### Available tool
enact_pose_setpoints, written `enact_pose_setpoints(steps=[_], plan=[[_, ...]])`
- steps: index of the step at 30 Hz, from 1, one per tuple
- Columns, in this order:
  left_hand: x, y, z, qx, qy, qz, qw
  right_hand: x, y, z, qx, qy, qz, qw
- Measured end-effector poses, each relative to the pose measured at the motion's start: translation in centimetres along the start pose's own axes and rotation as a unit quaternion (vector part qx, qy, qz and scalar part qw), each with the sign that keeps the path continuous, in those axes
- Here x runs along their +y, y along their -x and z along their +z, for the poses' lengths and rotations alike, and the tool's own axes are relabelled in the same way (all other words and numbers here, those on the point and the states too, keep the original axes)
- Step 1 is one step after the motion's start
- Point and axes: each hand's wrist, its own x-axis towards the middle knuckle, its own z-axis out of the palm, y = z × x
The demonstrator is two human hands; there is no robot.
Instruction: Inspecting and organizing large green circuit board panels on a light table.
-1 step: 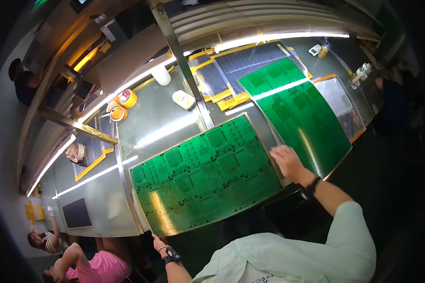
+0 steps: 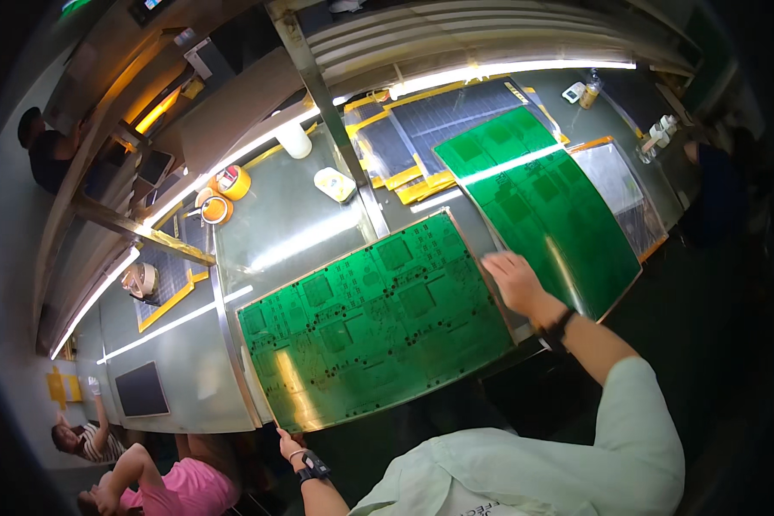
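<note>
The green circuit panel (image 2: 374,322) overhangs the counter (image 2: 292,232) edge; right hand (image 2: 514,282) fingers grip its right edge, left hand (image 2: 291,445) fingers pinch its near corner.

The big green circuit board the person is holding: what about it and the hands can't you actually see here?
Head view only:
- Left hand: its fingers are tucked under the near circuit board's corner, so the grip is hidden.
- Right hand: seen from the back; the fingertips at the board edge are hidden.
- Board traces: too small and washed out by lamp glare.
- Second green board: what lies under it is covered.
</note>
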Motion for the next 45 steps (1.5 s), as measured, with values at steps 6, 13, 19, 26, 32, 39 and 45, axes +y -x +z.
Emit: enact_pose_setpoints(steps=[6, 13, 19, 26, 32, 39, 45], plan=[[0.1, 1.3, 1.0, 0.017, 0.077, 0.034, 0.996, 4.6, -9.2, 8.5, -0.019, 0.134, 0.025, 0.991], [0.0, 2.3, 0.8, 0.008, 0.078, 0.03, 0.996, 4.7, -10.6, 9.8, -0.09, 0.273, -0.039, 0.957], [0.7, 6.6, 4.3, -0.077, 0.136, -0.066, 0.985, 4.7, -11.6, 9.7, -0.144, 0.341, -0.111, 0.922], [-0.4, 12.8, 8.6, -0.218, 0.134, -0.148, 0.955, 5.4, -10.9, 7.6, -0.122, 0.219, -0.047, 0.967], [7.1, 15.8, 7.4, -0.247, 0.141, -0.046, 0.958, 3.1, -0.1, -1.8, -0.13, 0.03, -0.122, 0.983], [25.9, 17.1, 7.4, -0.222, 0.06, 0.146, 0.962, -2.2, -3.1, -6.5, -0.068, -0.286, -0.166, 0.941], [38.5, 17.6, 13.8, -0.33, -0.07, 0.277, 0.9, -6.4, -5.0, -7.5, -0.092, -0.721, 0.221, 0.651]])
